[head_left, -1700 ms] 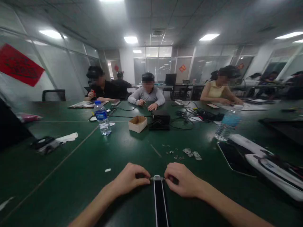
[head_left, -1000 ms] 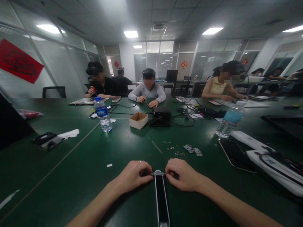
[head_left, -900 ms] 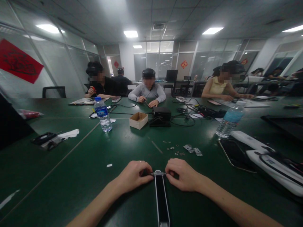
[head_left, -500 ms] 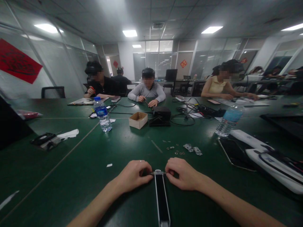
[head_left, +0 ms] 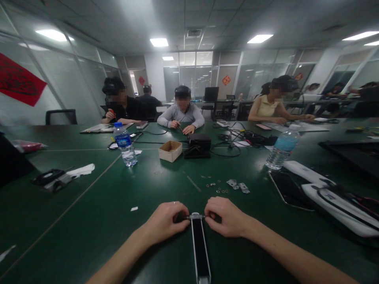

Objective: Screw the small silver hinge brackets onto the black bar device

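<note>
A long, narrow bar with a black face and silver edges [head_left: 200, 246] lies on the green table, pointing away from me. A thin metal rod [head_left: 196, 216] crosses its far end and sticks out on both sides. My left hand [head_left: 169, 217] pinches the rod's left end between thumb and fingers. At the right end, my right hand [head_left: 226, 216] is closed in a similar pinch; its fingertips hide that tip. Beyond my hands lie several small nuts or rings [head_left: 211, 184] and some bent metal brackets [head_left: 238, 185].
An open cardboard box [head_left: 170, 151] stands ahead beside a black device [head_left: 197, 146]. Water bottles stand left [head_left: 125, 144] and right [head_left: 283, 146]. A phone [head_left: 288, 190] and white-and-black equipment [head_left: 340, 205] lie at right. Several people sit across the table.
My view has turned slightly to the right, so everything sits a little further left. Both hands keep their pinch at the rod's ends, with no clear movement of the bar.
</note>
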### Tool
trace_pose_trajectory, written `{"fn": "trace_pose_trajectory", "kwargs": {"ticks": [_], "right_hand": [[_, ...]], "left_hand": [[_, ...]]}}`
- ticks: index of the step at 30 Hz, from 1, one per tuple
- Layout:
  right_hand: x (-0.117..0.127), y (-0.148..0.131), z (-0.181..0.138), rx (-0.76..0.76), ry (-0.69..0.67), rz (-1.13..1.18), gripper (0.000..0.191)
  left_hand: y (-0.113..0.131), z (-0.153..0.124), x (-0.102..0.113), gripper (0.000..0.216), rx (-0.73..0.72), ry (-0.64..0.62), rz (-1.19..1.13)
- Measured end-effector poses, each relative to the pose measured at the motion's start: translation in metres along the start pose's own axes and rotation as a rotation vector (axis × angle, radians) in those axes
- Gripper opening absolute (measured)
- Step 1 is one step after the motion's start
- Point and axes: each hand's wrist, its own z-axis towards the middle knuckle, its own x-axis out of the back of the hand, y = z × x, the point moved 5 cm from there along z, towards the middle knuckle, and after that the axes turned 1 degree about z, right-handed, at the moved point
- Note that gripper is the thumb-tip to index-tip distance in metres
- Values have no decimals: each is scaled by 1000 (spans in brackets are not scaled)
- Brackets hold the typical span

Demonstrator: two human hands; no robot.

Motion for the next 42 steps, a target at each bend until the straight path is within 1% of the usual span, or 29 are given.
{"fn": "trace_pose_trajectory", "kwargs": {"ticks": [2, 4, 6, 8, 11, 14, 17, 19, 25, 32, 38, 42], "right_hand": [[1, 5, 0, -8, 44, -19, 10], [6, 17, 0, -47, 137, -60, 12], [14, 35, -1, -128, 256, -102, 14], [22, 56, -3, -233, 339, -133, 14], [28, 83, -8, -334, 382, -169, 14], [27, 98, -11, -386, 358, -200, 24], [24, 98, -10, -419, 312, -243, 32], [23, 94, -9, -416, 295, -263, 33], [22, 80, -6, -342, 258, -254, 22], [22, 76, -6, -277, 230, -202, 17], [24, 70, -3, -335, 198, -219, 7], [25, 66, -3, -366, 161, -254, 8]], "left_hand": [[0, 0, 0, 11, 4, -7, 2], [0, 0, 0, 10, 6, -12, 3], [-1, 0, 0, 10, 2, -13, 1], [-2, 0, -1, 11, -4, -20, -6], [-2, 0, -1, 12, -16, -30, -15], [-2, 0, -1, 12, -13, -37, -8], [-2, 0, 0, 13, -10, -39, -1], [-3, -1, -1, 14, -12, -39, -3], [-3, -1, 0, 14, -12, -36, -3], [-2, -2, 1, 15, -6, -39, -21], [-2, -2, 1, 14, -10, -35, -23], [-1, -2, 2, 15, -12, -22, -30]]}}
